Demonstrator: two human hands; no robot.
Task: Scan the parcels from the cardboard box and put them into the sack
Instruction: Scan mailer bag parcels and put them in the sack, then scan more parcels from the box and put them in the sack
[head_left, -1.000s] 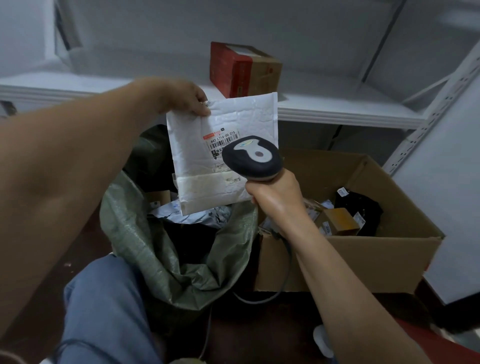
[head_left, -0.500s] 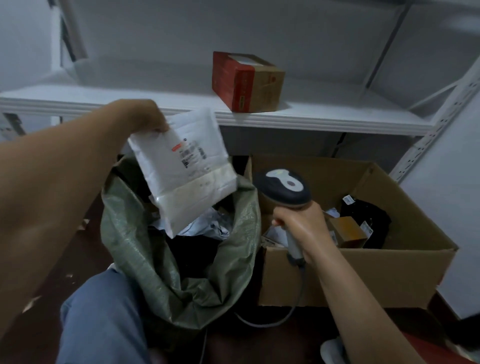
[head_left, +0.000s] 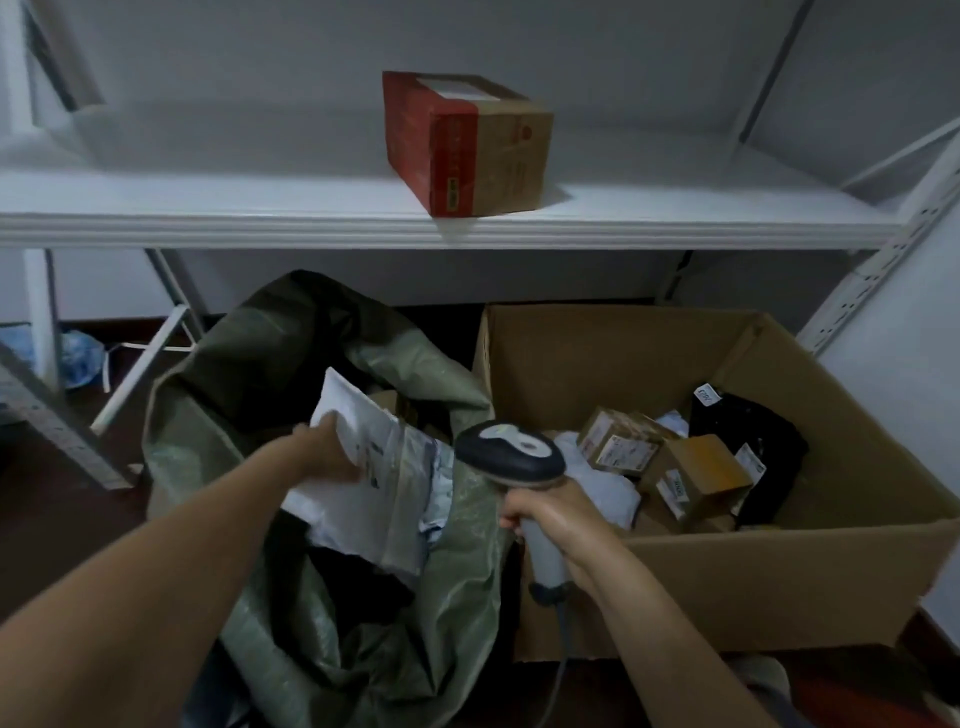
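Cardboard gave up one more parcel: a white padded mailer (head_left: 363, 441) lay in the mouth of the green woven sack (head_left: 467, 545) at seven o'clock in the view, with the left hand (head_left: 324, 454) gripping its near edge, fingers curled round it. A second earlier that hand had held the mailer upright, label facing the grey-and-black handheld scanner (head_left: 511, 457); half a second earlier it was swinging over the sack. The right hand (head_left: 553, 517), wrapped round the scanner's handle, had dropped to the sack's three o'clock rim, beside the open brown cardboard box (head_left: 779, 582). The scan looked done and this parcel all but delivered, though not yet released. Small brown cartons (head_left: 696, 475) and a black plastic bag (head_left: 748, 436) waited in the box at four o'clock.
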